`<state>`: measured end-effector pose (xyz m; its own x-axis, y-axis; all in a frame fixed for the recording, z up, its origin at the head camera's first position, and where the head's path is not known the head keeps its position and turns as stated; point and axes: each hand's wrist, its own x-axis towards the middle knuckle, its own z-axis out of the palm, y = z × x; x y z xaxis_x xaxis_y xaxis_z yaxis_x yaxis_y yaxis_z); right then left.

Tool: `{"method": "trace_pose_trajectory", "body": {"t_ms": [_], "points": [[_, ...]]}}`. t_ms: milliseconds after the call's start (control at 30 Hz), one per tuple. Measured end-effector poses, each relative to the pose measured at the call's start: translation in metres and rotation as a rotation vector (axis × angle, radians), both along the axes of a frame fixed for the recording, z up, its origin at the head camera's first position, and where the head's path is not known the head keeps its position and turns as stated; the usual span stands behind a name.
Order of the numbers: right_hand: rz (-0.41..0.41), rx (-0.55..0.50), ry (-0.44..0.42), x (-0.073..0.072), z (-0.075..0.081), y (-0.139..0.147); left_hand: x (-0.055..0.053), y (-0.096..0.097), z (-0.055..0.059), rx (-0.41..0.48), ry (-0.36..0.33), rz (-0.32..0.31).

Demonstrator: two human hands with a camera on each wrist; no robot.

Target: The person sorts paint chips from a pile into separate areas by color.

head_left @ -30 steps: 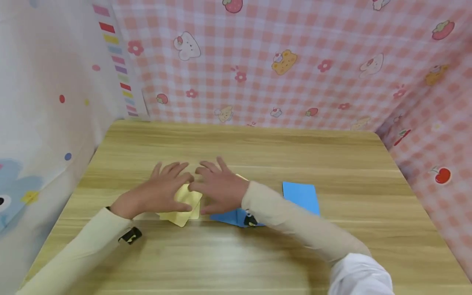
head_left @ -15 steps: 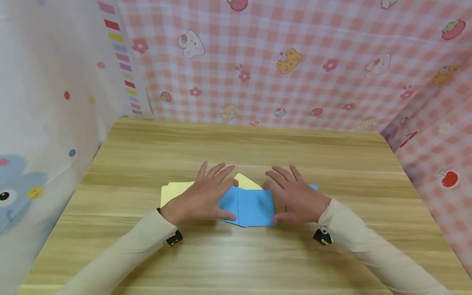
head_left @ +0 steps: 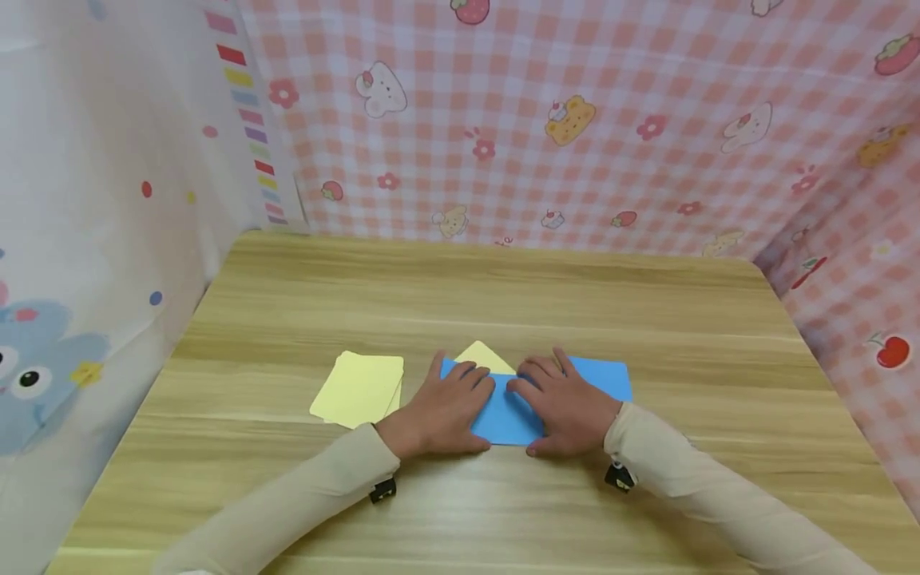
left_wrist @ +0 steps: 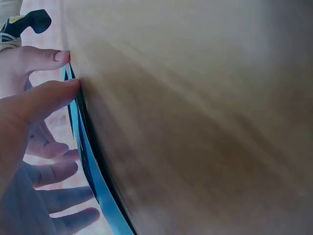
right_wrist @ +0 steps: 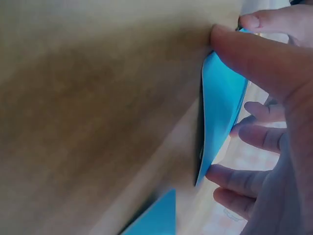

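Observation:
Thin blue cards [head_left: 506, 415] lie in a low pile at the middle of the table. My left hand [head_left: 444, 411] grips their left part, thumb at the near edge and fingers over the far side. At the right part my right hand [head_left: 571, 411] grips likewise, thumb in front and fingers behind. In the left wrist view the edges of the blue cards [left_wrist: 100, 183] show as loose, slightly parted layers. The right wrist view has the blue card [right_wrist: 222, 98] bowed between thumb and fingers. A yellow card [head_left: 480, 355] pokes out behind the pile, partly covered.
Several yellow cards [head_left: 359, 387] lie in an uneven pile on the left. Another blue card [head_left: 604, 377] lies on the right, partly hidden by my right hand. Patterned cloth [head_left: 517, 120] hangs behind the wooden table [head_left: 460, 511] and along both sides.
Both hands were over the yellow pile and the blue cards' left end, then moved right. They have since closed in on the blue cards from either side, uncovering the yellow pile.

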<state>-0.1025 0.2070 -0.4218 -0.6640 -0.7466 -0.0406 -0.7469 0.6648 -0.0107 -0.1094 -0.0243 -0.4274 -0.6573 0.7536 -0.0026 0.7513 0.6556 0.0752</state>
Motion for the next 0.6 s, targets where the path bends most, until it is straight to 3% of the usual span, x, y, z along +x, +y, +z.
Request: {"method": "trace_pose_trajectory", "body": {"t_ms": [400,500,600], "points": [[-0.001,-0.124,-0.017,0.003,-0.002,-0.002,-0.005,-0.005,0.005,0.036,-0.063,-0.017],[0.012,-0.187,0.005,-0.004,0.009,0.008,-0.012,0.0,0.018,0.048,-0.038,-0.028],[0.03,-0.245,0.031,-0.013,0.029,0.033,-0.023,0.022,0.038,0.044,0.018,-0.059]]}}
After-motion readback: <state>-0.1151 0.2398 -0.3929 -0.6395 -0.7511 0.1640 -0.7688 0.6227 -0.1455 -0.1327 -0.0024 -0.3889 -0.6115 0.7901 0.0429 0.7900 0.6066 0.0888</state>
